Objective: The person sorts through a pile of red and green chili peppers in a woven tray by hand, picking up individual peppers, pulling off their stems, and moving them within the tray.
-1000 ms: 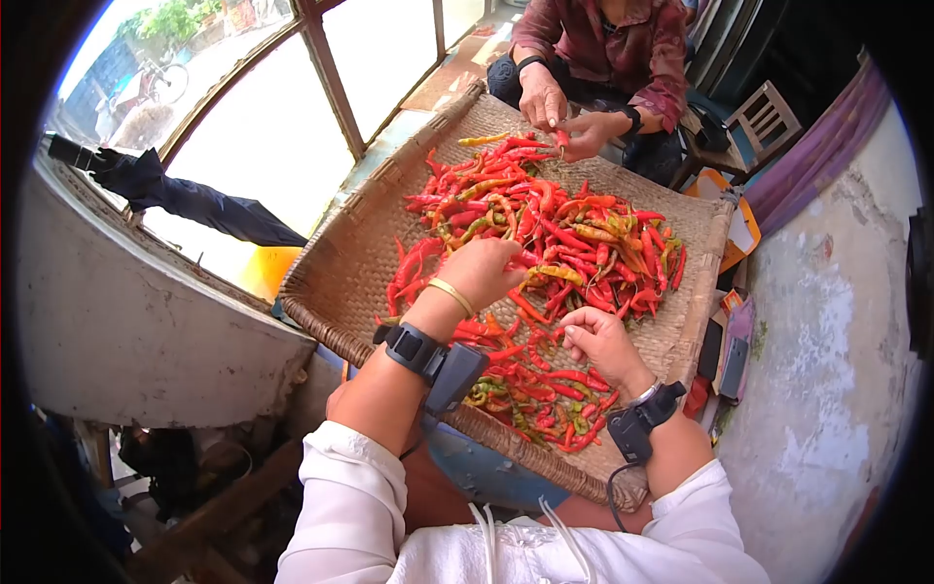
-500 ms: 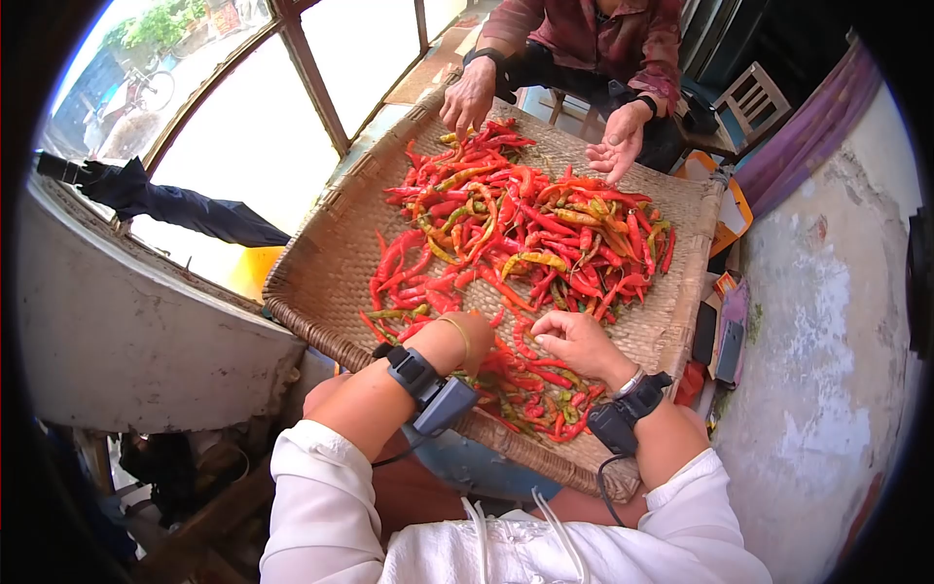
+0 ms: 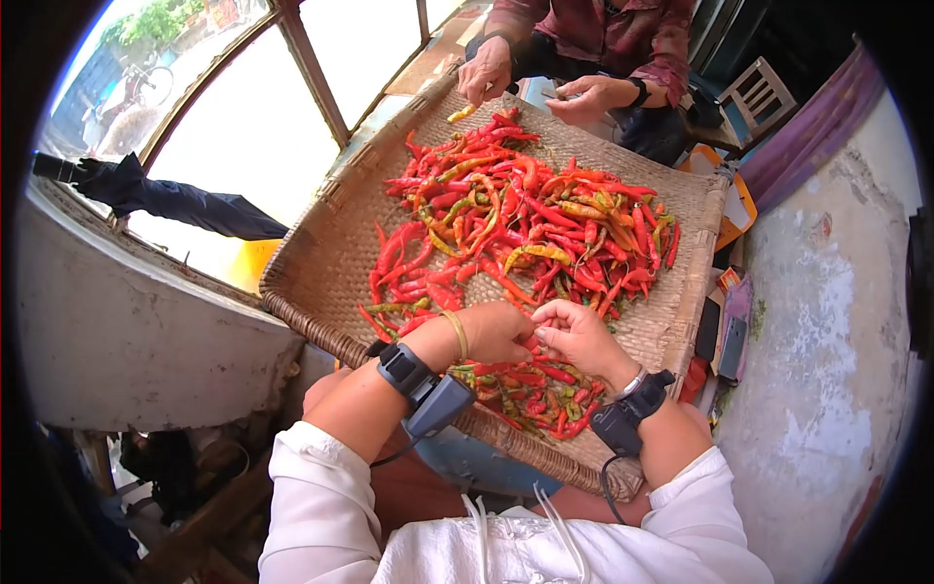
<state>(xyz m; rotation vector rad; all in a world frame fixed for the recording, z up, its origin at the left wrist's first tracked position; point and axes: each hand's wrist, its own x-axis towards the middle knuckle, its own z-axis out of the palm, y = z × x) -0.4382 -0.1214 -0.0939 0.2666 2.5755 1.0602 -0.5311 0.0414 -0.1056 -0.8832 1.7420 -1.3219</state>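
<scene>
A big heap of red chili peppers (image 3: 545, 209), with some yellow and green ones mixed in, lies on a shallow woven tray (image 3: 321, 248). Over the near part of the tray, my left hand (image 3: 489, 331) meets my right hand (image 3: 581, 343), fingertips almost touching. Both hands are closed, pinching a red chili pepper (image 3: 531, 344) that shows only in part between them. Below my hands, a smaller pile of red and green chili peppers (image 3: 545, 394) lies near the tray's front edge.
Across the tray sits a person; one hand (image 3: 486, 73) is above a yellow pepper (image 3: 461, 114), the other hand (image 3: 584, 97) holds something small. A dark folded umbrella (image 3: 209, 212) lies on the left windowsill. A rough wall (image 3: 827, 360) stands close on the right.
My left hand has moved up and right to meet my right hand at the pepper. The other person's hands have shifted, and a yellow pepper is now apart at the heap's far end.
</scene>
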